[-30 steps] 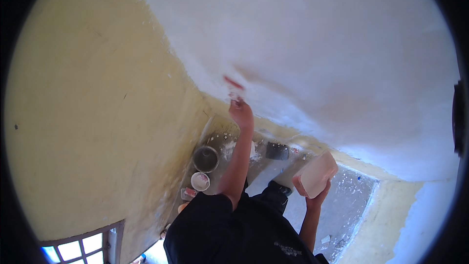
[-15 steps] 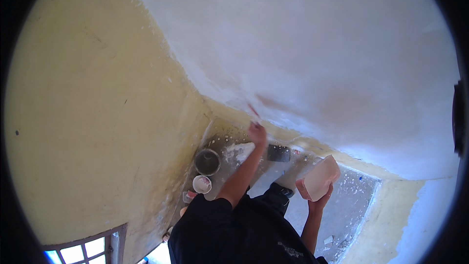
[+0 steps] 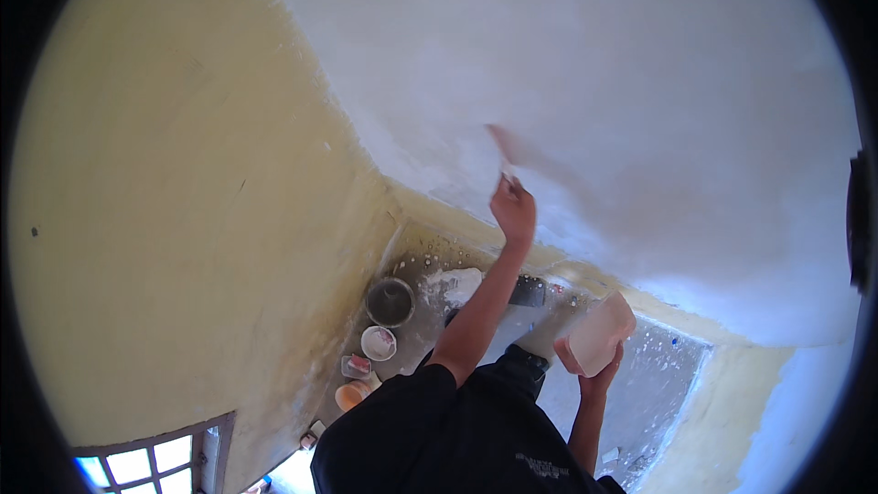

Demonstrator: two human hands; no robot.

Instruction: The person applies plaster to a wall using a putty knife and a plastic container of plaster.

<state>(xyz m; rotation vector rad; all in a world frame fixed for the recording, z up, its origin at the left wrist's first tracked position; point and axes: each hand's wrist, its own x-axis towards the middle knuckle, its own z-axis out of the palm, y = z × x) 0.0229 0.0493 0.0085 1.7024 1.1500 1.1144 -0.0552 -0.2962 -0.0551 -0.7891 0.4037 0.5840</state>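
Note:
My left hand is raised to the white-coated wall, fingers closed round the short handle of a putty knife. The knife's reddish blade is seen nearly edge-on and lies against or very close to the wall. Lower down on the right, my right hand grips the lower side of a pale pink, box-shaped piece with a darker pink end. Whether that piece is solid or hollow I cannot tell.
A dark bucket, a white tub, a small clear container and an orange tub line the yellow wall. White spatter marks the grey floor. A barred window is at lower left.
My left hand has moved up and slightly right with the putty knife, from low near the wall's base. The right hand and the pink piece stay nearly still.

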